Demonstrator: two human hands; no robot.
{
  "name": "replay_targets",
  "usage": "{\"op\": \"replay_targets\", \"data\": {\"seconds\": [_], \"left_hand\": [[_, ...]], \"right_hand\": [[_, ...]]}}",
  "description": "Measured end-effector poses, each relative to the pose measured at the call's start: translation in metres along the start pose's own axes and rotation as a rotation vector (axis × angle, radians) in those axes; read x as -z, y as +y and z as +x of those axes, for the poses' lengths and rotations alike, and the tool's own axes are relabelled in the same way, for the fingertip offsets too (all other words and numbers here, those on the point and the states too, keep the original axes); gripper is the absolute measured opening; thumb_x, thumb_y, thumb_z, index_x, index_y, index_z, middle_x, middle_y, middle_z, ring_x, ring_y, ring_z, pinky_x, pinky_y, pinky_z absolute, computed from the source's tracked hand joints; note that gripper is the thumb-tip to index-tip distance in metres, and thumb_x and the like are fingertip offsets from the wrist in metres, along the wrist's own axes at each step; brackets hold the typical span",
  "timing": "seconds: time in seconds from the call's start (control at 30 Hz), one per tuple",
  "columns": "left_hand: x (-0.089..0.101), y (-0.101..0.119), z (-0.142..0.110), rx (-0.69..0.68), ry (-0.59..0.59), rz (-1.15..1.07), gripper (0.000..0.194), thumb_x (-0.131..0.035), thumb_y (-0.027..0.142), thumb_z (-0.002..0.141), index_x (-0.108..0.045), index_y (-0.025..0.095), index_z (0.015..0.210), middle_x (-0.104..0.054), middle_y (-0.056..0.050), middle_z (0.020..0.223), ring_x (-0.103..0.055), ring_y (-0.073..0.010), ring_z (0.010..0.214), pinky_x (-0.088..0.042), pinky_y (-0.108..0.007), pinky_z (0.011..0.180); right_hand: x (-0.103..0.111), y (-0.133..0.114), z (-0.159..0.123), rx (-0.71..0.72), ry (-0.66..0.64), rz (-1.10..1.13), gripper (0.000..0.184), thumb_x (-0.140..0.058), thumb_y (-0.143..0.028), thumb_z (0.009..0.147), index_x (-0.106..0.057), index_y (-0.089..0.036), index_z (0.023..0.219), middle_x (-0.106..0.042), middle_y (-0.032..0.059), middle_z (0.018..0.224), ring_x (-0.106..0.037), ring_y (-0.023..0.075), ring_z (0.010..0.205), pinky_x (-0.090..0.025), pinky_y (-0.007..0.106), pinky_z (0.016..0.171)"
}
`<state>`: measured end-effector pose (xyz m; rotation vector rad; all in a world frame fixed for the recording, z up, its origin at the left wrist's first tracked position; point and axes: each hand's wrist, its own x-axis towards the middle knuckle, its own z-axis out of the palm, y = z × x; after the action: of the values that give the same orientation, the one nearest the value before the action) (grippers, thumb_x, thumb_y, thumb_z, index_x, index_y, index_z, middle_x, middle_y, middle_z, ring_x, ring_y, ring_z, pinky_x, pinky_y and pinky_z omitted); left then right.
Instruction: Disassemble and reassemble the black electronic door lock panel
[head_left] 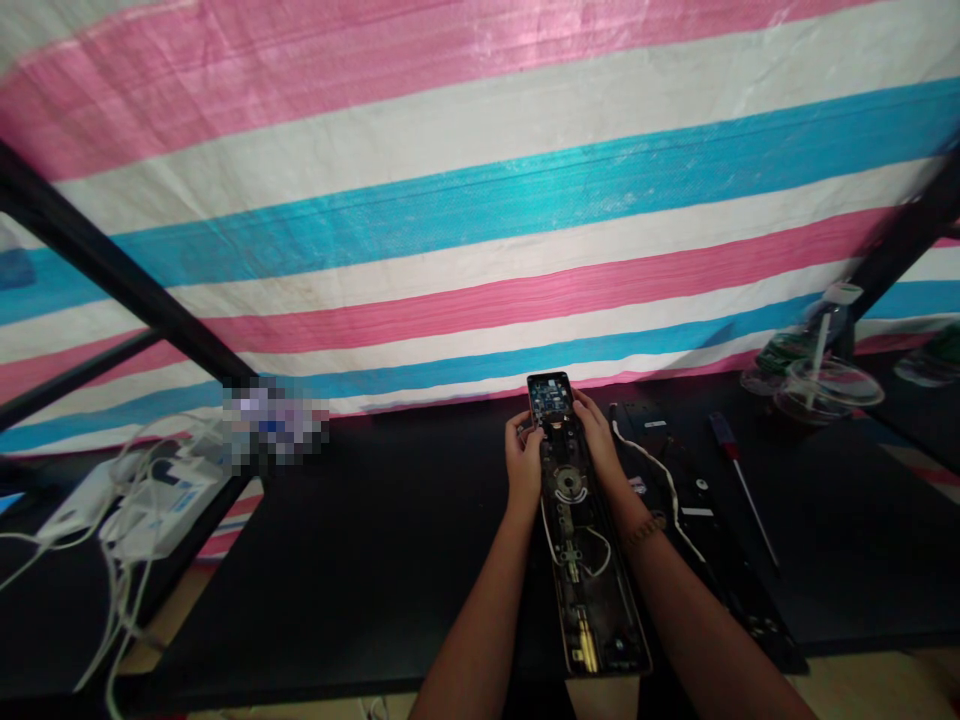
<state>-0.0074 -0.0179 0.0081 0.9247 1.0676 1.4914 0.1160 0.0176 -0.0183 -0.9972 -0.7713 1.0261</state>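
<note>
Both of my hands hold the top end of a long, opened electronic panel [581,545], which stands tilted up from the black table [360,560]. Its exposed inside shows a round coil, white wire and small parts. A dark circuit board [549,402] sits at the raised end, just above my left hand [523,462]. My right hand [596,435] grips the panel's right edge. Beside the panel lies a black cover [694,520] with a white wire [666,480] running along it, close to my right forearm.
A screwdriver with a blue and red handle [739,480] lies to the right, with clear plastic cups [825,392] beyond it. White chargers and tangled cables [157,500] lie at the left. A striped tarpaulin [480,230] hangs behind black metal bars [112,260].
</note>
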Motion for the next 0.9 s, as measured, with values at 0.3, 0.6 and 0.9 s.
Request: {"op": "replay_targets", "data": {"seconds": [0.3,0.6,0.9], "left_hand": [[0.002,-0.007,0.005,0.044,0.045,0.033,0.031,-0.062,0.028,0.073,-0.057,0.019,0.103,-0.066,-0.003,0.088,-0.064,-0.0164,0.077,-0.05,-0.028,0.07],[0.003,-0.009,0.007,0.102,0.057,0.07,0.031,-0.06,0.029,0.075,-0.058,0.018,0.104,-0.067,-0.003,0.086,-0.064,-0.0172,0.076,-0.049,-0.029,0.07],[0.006,-0.014,0.012,0.147,0.096,0.121,0.02,-0.06,0.029,0.075,-0.062,0.018,0.092,-0.066,-0.002,0.081,-0.063,-0.0172,0.076,-0.047,-0.027,0.068]], "right_hand": [[0.003,0.006,0.001,-0.017,0.035,-0.118,0.051,-0.068,-0.054,0.072,-0.073,-0.017,0.106,-0.075,0.01,0.106,-0.067,0.0273,0.099,-0.051,0.04,0.09],[0.004,0.009,0.004,-0.031,0.048,-0.136,0.05,-0.069,-0.053,0.069,-0.072,-0.016,0.103,-0.075,0.0108,0.103,-0.067,0.0269,0.097,-0.051,0.039,0.088],[0.005,0.014,0.003,-0.061,0.073,-0.147,0.045,-0.07,-0.048,0.067,-0.073,-0.015,0.098,-0.076,0.0105,0.096,-0.069,0.0256,0.088,-0.052,0.038,0.082]]}}
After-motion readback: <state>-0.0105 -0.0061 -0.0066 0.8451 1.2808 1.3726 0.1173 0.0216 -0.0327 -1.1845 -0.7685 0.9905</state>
